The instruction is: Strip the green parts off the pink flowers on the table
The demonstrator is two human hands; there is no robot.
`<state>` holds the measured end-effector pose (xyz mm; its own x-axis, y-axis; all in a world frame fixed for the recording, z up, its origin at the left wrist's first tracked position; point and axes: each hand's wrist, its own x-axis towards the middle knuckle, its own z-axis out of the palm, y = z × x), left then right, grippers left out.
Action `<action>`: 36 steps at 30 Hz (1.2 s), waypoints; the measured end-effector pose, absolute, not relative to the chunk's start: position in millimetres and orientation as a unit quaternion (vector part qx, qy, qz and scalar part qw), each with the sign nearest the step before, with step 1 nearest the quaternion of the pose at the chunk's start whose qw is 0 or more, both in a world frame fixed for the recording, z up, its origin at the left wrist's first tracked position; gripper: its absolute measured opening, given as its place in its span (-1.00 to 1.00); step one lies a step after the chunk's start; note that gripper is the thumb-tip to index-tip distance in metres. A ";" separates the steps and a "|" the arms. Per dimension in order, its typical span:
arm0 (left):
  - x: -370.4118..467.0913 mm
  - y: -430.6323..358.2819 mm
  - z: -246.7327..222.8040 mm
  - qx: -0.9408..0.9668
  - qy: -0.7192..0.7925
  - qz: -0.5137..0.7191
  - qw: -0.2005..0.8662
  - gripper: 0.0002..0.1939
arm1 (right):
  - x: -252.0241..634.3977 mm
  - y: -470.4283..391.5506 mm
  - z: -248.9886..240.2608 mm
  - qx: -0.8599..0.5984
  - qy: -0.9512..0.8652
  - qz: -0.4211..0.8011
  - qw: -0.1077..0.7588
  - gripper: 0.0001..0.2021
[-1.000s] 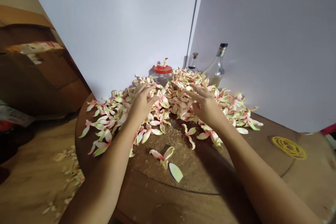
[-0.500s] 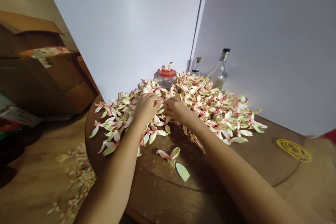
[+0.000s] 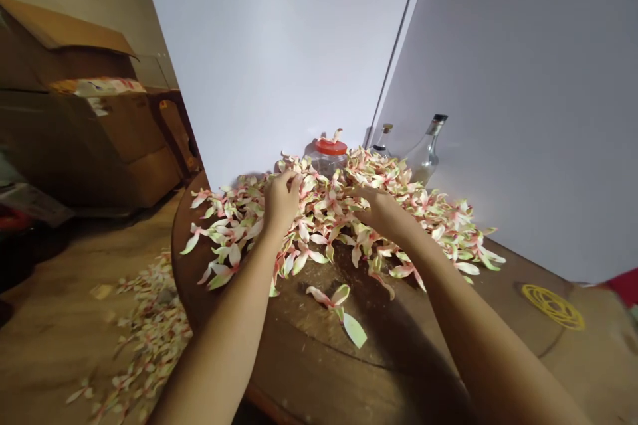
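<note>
A large heap of pink, white and pale-green petal-shaped flower pieces (image 3: 329,202) covers the back of the round brown table (image 3: 299,372). My left hand (image 3: 283,200) is at the left-middle of the heap, its fingers curled in; whatever they hold is hidden. To the right, my right hand (image 3: 379,211) reaches into the heap with the palm turned inward, and its fingertips are lost among the petals. In front of the heap lies a single flower piece (image 3: 329,299), with a pale-green pointed slip (image 3: 354,331) against it.
A red-lidded jar (image 3: 331,154) stands behind the heap, with two glass bottles beside it, the larger a clear bottle (image 3: 425,158). Yellow rings (image 3: 553,307) lie at the right. More flower pieces (image 3: 154,319) cover the floor at left, near cardboard boxes (image 3: 114,126).
My hands were close together at the middle of the heap and are now apart, the right one further right. More flower pieces show between them. The view has shifted slightly.
</note>
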<state>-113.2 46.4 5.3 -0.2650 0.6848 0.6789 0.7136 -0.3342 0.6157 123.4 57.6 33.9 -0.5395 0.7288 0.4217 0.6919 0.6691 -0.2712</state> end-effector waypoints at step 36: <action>-18.3 -17.0 16.7 -0.763 -0.306 -0.567 -0.049 -0.74 | 171.9 -22.3 10.3 -0.355 -0.710 0.169 0.584 -0.96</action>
